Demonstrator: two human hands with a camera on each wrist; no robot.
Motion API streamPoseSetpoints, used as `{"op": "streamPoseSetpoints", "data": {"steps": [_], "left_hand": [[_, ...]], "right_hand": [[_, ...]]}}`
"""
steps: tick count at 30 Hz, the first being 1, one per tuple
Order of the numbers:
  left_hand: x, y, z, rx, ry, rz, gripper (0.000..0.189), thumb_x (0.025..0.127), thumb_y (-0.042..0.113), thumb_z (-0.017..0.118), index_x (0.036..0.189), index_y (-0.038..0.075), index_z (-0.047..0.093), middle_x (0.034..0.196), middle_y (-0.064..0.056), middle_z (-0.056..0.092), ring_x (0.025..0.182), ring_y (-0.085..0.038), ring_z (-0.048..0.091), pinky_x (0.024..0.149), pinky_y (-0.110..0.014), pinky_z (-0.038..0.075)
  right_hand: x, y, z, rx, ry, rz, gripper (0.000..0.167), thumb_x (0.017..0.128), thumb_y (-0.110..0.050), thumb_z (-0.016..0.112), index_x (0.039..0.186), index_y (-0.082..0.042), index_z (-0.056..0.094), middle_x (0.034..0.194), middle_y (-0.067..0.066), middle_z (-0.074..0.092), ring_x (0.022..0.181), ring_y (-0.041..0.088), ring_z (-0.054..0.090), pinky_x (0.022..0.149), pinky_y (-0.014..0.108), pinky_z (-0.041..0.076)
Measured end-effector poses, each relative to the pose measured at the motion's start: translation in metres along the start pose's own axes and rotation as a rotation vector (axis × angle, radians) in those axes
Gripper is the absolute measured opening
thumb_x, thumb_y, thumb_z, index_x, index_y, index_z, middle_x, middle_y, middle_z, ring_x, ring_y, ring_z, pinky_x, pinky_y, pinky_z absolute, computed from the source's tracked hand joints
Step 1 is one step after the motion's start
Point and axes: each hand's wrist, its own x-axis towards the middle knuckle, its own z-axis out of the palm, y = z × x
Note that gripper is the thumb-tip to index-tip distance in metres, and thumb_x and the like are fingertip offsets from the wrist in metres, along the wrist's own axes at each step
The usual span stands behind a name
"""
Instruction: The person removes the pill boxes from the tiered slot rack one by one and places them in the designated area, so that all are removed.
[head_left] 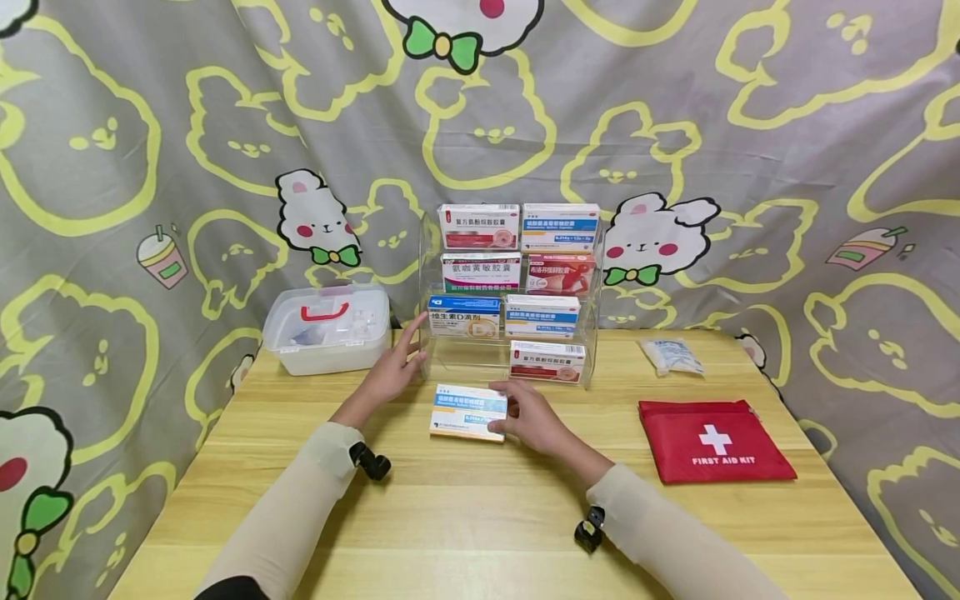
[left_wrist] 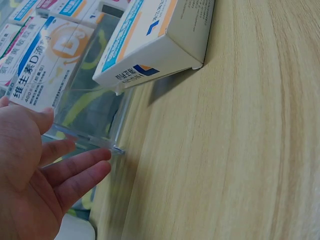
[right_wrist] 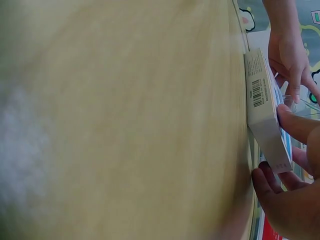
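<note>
My right hand [head_left: 536, 418] grips the right end of a white medicine box [head_left: 463, 410] with blue and orange bands, low over the table in front of a clear tiered display rack [head_left: 468, 357]. In the right wrist view, its thumb lies on the printed face of the box [right_wrist: 262, 110] and fingers reach under the end. At the rack's left side is my left hand [head_left: 390, 373], fingers spread and fairly straight, right at its edge. A vitamin D drops box [head_left: 463, 318] stands on the tier beside those fingertips. On the bottom tier, a red-and-white box [head_left: 547, 363] stands at the right.
Several more medicine boxes [head_left: 480, 227] fill the upper tiers. Left of the rack stands a clear lidded bin [head_left: 330, 358] with a red handle. To the right lie a small plastic packet [head_left: 670, 357] and a red first aid pouch [head_left: 712, 442]. A patterned curtain [head_left: 495, 108] hangs behind the wooden table.
</note>
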Motion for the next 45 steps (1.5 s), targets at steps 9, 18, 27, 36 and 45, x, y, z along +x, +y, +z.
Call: {"op": "streamPoseSetpoints", "data": {"steps": [9,18,27,36,45], "left_hand": [[0.001,-0.001,0.0,-0.006,-0.014,-0.011,0.078,0.111,0.018,0.05,0.16,0.057,0.003,0.155,-0.028,0.044,0.137,-0.043,0.053,0.077,-0.044,0.062],[0.002,0.0,0.001,0.001,-0.012,-0.013,0.079,0.11,0.018,0.051,0.16,0.056,0.003,0.155,-0.028,0.045,0.137,-0.042,0.053,0.076,-0.044,0.062],[0.003,-0.002,0.001,0.011,-0.002,-0.003,0.08,0.11,0.017,0.051,0.16,0.057,0.003,0.154,-0.028,0.046,0.136,-0.042,0.054,0.074,-0.042,0.061],[0.001,-0.002,0.0,0.025,0.005,0.008,0.079,0.11,0.017,0.051,0.161,0.054,0.004,0.152,-0.029,0.048,0.134,-0.043,0.055,0.072,-0.04,0.06],[0.001,-0.004,0.001,0.009,0.004,0.017,0.078,0.11,0.017,0.052,0.162,0.052,0.005,0.151,-0.029,0.048,0.134,-0.041,0.056,0.073,-0.041,0.061]], "right_hand": [[0.002,0.001,-0.002,-0.041,-0.116,-0.021,0.062,0.094,-0.024,0.079,0.149,-0.007,0.055,0.148,0.012,0.057,0.138,0.033,0.051,0.115,0.049,0.04],[0.002,0.0,-0.002,-0.082,-0.17,-0.01,0.062,0.099,-0.031,0.072,0.152,-0.008,0.051,0.154,0.013,0.052,0.146,0.037,0.041,0.121,0.054,0.03],[-0.011,-0.005,0.001,-0.062,-0.082,-0.08,0.06,0.092,-0.03,0.08,0.145,-0.01,0.06,0.153,0.007,0.052,0.144,0.034,0.041,0.119,0.054,0.032],[-0.017,-0.01,0.004,-0.111,-0.09,-0.129,0.042,0.086,-0.021,0.085,0.125,-0.012,0.073,0.14,0.002,0.062,0.132,0.027,0.048,0.11,0.048,0.043],[-0.01,-0.006,0.006,-0.152,-0.07,-0.118,0.037,0.087,-0.021,0.084,0.123,-0.015,0.075,0.136,0.0,0.065,0.13,0.027,0.051,0.11,0.048,0.043]]}}
